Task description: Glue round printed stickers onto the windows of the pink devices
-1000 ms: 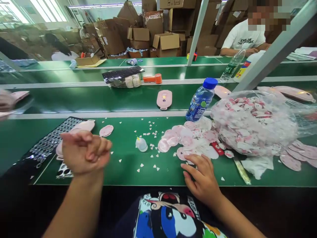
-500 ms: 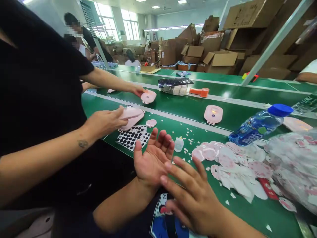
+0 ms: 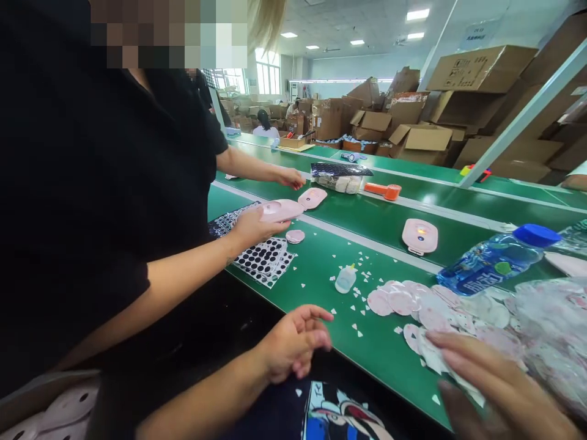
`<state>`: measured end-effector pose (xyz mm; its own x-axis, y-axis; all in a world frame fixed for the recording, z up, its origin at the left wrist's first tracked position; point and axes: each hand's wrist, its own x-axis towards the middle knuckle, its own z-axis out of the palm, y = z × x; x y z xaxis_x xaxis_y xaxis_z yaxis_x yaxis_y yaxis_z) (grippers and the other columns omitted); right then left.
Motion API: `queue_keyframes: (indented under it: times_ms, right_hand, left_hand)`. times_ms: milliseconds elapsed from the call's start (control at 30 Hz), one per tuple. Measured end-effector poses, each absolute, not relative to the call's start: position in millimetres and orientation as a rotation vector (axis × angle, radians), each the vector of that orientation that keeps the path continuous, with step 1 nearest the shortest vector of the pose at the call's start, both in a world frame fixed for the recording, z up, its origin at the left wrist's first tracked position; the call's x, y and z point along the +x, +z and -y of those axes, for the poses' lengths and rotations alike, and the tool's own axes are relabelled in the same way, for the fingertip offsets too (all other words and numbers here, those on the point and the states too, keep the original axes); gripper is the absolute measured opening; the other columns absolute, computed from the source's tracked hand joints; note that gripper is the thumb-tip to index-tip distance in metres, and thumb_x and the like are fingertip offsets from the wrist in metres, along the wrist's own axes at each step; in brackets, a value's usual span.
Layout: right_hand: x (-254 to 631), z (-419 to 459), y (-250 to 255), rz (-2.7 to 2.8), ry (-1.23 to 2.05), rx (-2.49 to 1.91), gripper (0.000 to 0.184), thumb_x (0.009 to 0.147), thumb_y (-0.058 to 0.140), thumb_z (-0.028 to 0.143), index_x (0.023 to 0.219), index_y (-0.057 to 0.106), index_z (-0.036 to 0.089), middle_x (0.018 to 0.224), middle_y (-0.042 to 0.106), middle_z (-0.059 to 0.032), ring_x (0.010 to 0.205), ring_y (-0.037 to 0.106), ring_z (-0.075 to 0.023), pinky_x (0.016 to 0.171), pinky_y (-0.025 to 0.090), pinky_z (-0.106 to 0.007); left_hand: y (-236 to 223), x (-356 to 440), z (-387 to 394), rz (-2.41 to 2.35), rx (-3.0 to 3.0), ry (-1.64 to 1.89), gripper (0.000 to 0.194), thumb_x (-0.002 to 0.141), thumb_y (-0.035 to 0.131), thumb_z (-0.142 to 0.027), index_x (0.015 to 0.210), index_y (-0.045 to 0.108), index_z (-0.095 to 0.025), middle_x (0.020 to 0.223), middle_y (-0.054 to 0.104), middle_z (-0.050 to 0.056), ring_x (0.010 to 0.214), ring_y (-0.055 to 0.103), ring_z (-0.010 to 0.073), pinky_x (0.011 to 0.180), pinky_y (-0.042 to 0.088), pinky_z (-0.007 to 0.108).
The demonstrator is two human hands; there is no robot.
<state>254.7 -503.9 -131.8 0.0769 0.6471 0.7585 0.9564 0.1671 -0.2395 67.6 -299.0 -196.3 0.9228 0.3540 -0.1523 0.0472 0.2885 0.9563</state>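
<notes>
The loose pink paper discs (image 3: 426,302) at lower right, under the right hand (image 3: 499,382) (whether any are pinched cannot be told), could be swept off the green belt (image 3: 316,305) by a careless drag, while the left hand (image 3: 293,342) is held loosely curled and empty at lower centre.

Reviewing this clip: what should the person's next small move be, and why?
Probably the right hand should draw one disc from the loose pile of pink discs: its fingers already rest on that pile, while the left hand looks empty, held at the edge of the green belt.
</notes>
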Motion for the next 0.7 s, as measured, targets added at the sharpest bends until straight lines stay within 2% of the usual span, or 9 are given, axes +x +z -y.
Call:
queue_keyframes:
  times_ms: [33,100,167,233,333,467,533,600,700]
  right_hand:
    - [249,502,-133,1.729,-0.464,-1.553,0.039,0.084,0.059,0.01,0.12,0.061,0.022,0.116,0.067,-0.0051,0.105,0.065,-0.0184,0.089,0.052,-0.031]
    - [240,494,-137,1.841,-0.421,-1.57,0.032,0.085,0.056,0.01,0.114,0.064,0.021,0.113,0.069,-0.0062,0.104,0.065,-0.0187,0.09,0.053,-0.032]
    - [235,489,-146,1.89,-0.389,-1.602,0.032,0.086,0.056,0.012,0.116,0.063,0.021,0.112,0.069,-0.0061,0.104,0.065,-0.0191,0.092,0.052,-0.035]
    - [237,488,-158,1.891,-0.364,-1.657,0.034,0.087,0.055,0.013,0.119,0.061,0.022,0.113,0.069,-0.006,0.104,0.065,-0.0197,0.094,0.052,-0.039]
    - [245,495,-178,1.813,-0.335,-1.747,0.034,0.088,0.052,0.014,0.12,0.061,0.024,0.114,0.069,-0.0064,0.104,0.066,-0.0202,0.093,0.053,-0.041]
    - [249,512,-202,1.701,-0.335,-1.839,0.032,0.088,0.052,0.016,0.118,0.062,0.025,0.112,0.07,-0.0061,0.103,0.068,-0.0207,0.09,0.057,-0.04]
    - [247,519,-210,1.658,-0.359,-1.864,0.033,0.088,0.053,0.017,0.12,0.061,0.024,0.112,0.07,-0.0063,0.102,0.068,-0.0208,0.089,0.058,-0.039]
    - [243,525,-215,1.623,-0.38,-1.885,0.034,0.088,0.053,0.016,0.12,0.061,0.022,0.111,0.07,-0.0072,0.102,0.068,-0.0202,0.089,0.058,-0.038]
    - [236,534,-213,1.562,-0.398,-1.94,0.034,0.087,0.052,0.012,0.118,0.061,0.021,0.108,0.072,-0.0067,0.1,0.069,-0.0189,0.09,0.058,-0.038]
  left_hand:
    - [-196,63,296,-0.38,1.311,0.211,0.04,0.081,0.065,-0.053,0.102,0.068,-0.02,0.065,0.067,0.002,0.029,0.036,0.005,0.036,0.032,0.021]
    - [-192,57,290,-0.41,1.424,0.244,0.028,0.081,0.068,-0.046,0.091,0.073,-0.02,0.059,0.065,0.002,0.039,0.049,0.0099,0.044,0.041,0.023]
    - [-184,55,281,-0.455,1.59,0.331,0.022,0.075,0.075,-0.036,0.094,0.076,-0.024,0.078,0.072,0.005,0.066,0.066,0.0169,0.061,0.051,0.027]
    - [-176,57,268,-0.548,1.758,0.469,0.035,0.078,0.071,-0.035,0.112,0.071,-0.028,0.1,0.072,0.006,0.076,0.069,0.0196,0.066,0.053,0.03]
    - [-167,74,235,-0.727,1.924,0.65,0.049,0.084,0.061,-0.035,0.132,0.056,-0.029,0.116,0.067,0.009,0.072,0.069,0.0193,0.058,0.053,0.03]
    - [-162,125,174,-0.781,2.101,0.617,0.036,0.083,0.068,-0.036,0.116,0.066,-0.022,0.099,0.071,0.008,0.074,0.068,0.0213,0.068,0.054,0.034]
    - [-158,163,145,-0.791,2.188,0.608,0.031,0.089,0.063,-0.039,0.111,0.066,-0.018,0.101,0.07,0.008,0.084,0.068,0.0214,0.079,0.054,0.04]
    - [-151,206,118,-0.798,2.261,0.634,0.03,0.093,0.059,-0.038,0.114,0.063,-0.017,0.115,0.066,0.01,0.099,0.064,0.0225,0.089,0.052,0.045]
    - [-138,264,90,-0.803,2.342,0.664,0.034,0.093,0.06,-0.034,0.121,0.06,-0.017,0.128,0.059,0.012,0.112,0.059,0.0264,0.095,0.049,0.05]
